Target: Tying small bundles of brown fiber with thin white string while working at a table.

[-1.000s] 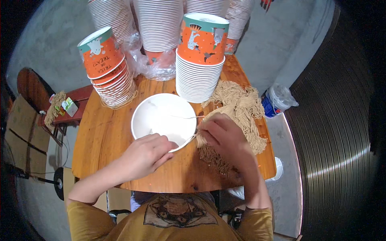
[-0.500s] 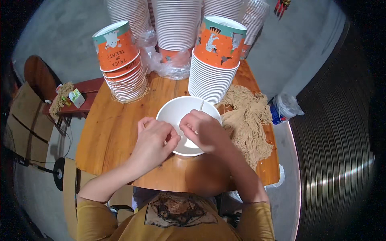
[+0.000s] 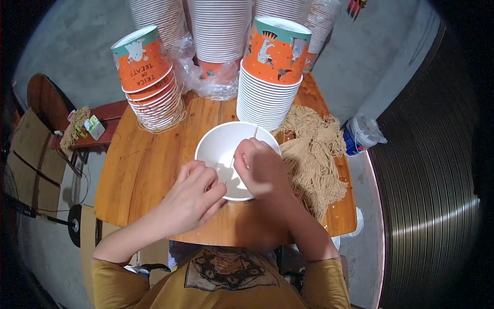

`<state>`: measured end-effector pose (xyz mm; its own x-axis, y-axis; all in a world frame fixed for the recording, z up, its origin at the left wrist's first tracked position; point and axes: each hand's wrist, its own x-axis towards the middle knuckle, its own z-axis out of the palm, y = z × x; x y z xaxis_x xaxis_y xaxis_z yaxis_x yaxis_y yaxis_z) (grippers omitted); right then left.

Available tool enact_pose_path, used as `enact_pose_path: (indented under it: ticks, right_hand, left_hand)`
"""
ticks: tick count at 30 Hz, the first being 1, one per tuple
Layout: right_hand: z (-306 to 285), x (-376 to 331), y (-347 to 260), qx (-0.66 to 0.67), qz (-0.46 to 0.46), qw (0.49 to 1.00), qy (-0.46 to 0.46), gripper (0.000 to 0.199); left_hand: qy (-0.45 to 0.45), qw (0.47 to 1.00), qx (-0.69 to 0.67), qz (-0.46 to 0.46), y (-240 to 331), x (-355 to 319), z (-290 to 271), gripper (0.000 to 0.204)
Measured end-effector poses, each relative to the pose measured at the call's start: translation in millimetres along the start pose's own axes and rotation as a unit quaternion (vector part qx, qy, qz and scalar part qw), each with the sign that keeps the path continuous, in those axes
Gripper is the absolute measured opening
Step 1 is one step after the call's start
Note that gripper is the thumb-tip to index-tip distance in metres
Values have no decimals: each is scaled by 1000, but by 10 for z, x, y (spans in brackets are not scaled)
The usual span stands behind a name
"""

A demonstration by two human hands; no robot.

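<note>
A white paper bucket (image 3: 212, 146) stands mouth up on the table in front of me, its white inside showing. My left hand (image 3: 194, 195) is at its near left rim, fingers curled and closed; what they pinch is too small to make out. Over the bucket's right side, my right hand (image 3: 260, 167) is closed in a pinch. A thin pale stick-like piece (image 3: 257, 132) juts up from its fingers; I cannot tell its kind. Right of the bucket lies a heap of tan cord (image 3: 311, 157).
Two upside-down stacks of orange paper buckets, a left stack (image 3: 144, 72) with cords round its rims and a right stack (image 3: 272, 56), stand behind on the wooden table (image 3: 136, 175). Taller wrapped stacks (image 3: 221, 31) rise farther back. A red bench (image 3: 110, 110) is at left, a plastic-lined pail (image 3: 360, 136) at right.
My left hand has shifted slightly down and away from my right hand, so the gap between them is wider. The right hand stays over the bucket, still pinching the pale piece.
</note>
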<state>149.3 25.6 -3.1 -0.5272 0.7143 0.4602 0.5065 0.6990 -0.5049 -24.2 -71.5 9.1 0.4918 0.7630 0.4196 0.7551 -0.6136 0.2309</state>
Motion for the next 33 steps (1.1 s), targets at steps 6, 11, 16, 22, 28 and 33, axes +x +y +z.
enact_pose_path:
  ticks: [6,11,16,22,28,33]
  right_hand:
    - [-68,60,90,-10,-35,999,31,10]
    - [-361,61,31,143,-25,981,-125,28]
    - [-95,218,7,143,-122,948,-258,27]
    - [296,1084,-160,506,-38,825,-249,14]
    - [740,2406,-857,799,32,587,-124,12]
    - [1367,2801,-488,792,208,571,-49,15]
  left_hand:
    - [-15,1000,11,25,-178,-17,-160,19]
    - [-9,999,-24,-40,-408,-96,-602,13]
    - [-26,991,-78,-109,-680,-170,-865,11]
    - [432,840,-274,-179,-1194,-619,-1455,33]
    - [496,765,-337,-233,-1214,-1161,-1307,28]
    - [455,713,-445,-295,-1168,-1272,-735,18]
